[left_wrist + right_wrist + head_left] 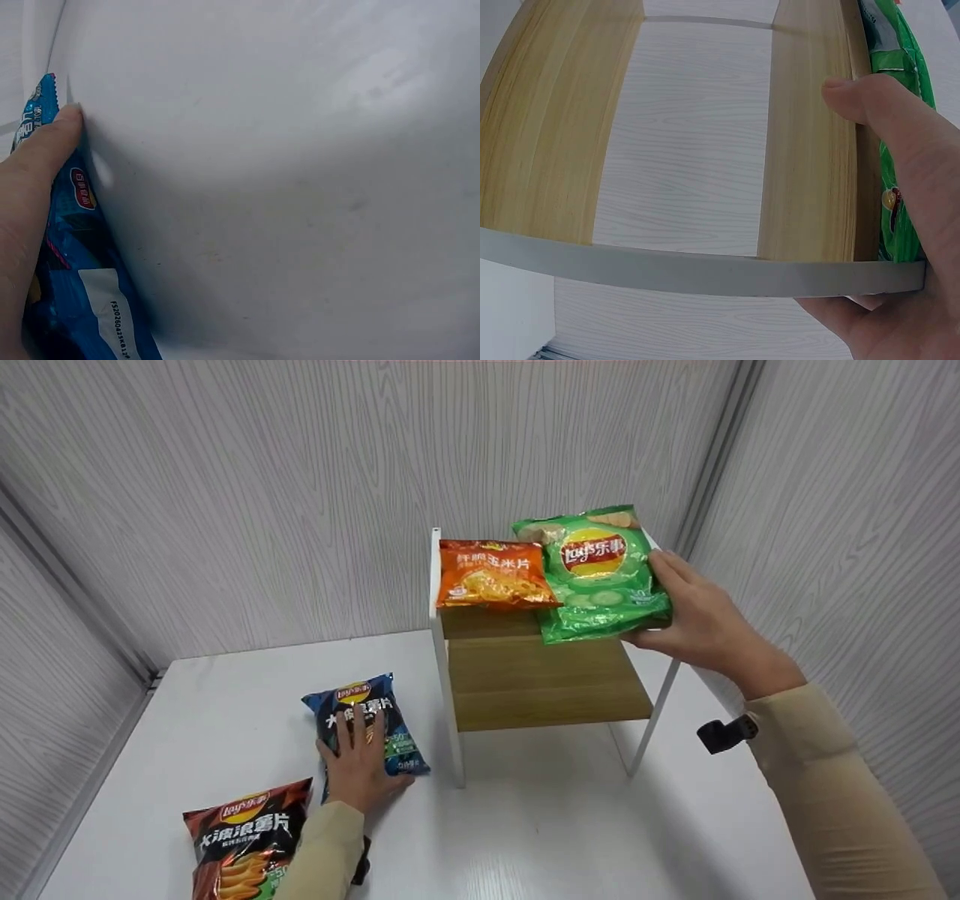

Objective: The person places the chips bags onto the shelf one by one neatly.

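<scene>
Ideally, the green bag [600, 577], clamped in the right grip [705, 619], was to be squeezed lightly. The left grip [360, 769] was spread.

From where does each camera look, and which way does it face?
Head: head-worn, looks forward and down at the shelf unit; left hand, right hand and sleeves show.
Left wrist: wrist-worn, looks at the blue Lay's bag; part of the left hand shows.
Right wrist: wrist-worn, looks across the shelf unit's wooden boards; part of the right hand shows.
Shared by head and right wrist: the green Lay's bag.
</scene>
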Tool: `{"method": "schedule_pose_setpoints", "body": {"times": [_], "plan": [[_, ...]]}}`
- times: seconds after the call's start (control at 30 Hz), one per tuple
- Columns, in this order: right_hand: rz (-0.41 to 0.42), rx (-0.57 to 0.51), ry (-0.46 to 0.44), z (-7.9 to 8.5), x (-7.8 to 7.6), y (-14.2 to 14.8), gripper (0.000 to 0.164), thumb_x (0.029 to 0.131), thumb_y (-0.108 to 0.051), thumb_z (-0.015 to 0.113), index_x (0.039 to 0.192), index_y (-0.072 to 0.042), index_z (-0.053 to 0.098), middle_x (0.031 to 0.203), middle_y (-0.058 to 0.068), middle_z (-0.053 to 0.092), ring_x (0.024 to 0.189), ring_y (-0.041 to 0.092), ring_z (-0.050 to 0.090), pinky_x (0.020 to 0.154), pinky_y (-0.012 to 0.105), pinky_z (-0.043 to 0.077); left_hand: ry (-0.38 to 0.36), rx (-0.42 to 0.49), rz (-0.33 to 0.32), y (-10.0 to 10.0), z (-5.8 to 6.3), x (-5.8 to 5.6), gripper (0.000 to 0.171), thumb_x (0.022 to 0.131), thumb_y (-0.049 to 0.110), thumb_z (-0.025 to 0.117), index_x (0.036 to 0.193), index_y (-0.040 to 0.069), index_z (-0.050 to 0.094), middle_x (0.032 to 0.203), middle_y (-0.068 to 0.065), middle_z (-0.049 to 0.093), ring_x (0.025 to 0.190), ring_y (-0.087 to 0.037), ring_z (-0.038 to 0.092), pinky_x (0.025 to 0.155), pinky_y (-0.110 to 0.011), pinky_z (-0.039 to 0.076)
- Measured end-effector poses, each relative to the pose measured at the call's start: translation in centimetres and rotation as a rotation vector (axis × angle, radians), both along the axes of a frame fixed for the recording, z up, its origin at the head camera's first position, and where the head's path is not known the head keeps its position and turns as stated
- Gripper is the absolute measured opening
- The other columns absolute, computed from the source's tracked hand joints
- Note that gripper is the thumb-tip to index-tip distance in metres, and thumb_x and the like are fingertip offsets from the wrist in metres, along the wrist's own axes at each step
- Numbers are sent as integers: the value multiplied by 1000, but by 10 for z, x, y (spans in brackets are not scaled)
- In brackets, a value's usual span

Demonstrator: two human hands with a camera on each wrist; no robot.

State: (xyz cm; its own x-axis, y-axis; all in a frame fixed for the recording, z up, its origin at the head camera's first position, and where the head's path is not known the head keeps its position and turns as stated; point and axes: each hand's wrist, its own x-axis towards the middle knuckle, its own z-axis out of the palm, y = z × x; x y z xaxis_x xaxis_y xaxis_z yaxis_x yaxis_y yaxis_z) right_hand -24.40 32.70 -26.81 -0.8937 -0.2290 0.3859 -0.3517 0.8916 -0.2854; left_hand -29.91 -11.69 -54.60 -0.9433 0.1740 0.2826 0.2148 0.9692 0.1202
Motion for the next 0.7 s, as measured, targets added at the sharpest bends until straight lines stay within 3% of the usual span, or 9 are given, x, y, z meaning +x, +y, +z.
{"method": "schedule_pose_setpoints", "body": {"times": [0.37,0.7], "plan": [[13,-9,11,-1,-1,-1,103,80,-36,81,159,-10,19,160,10,28,136,35,39,109,61,40,-69,21,-13,-2,1,1,111,75,39,83,159,10,16,165,-25,10,149,-52,8,109,-78,14],[-7,3,-3,0,0,-1,105,80,-39,80,159,-9,17,162,12,25,141,40,35,109,64,38,-32,24,-21,-4,8,2,96,85,28,77,158,8,19,164,-25,14,148,-52,14,110,-76,21]]}}
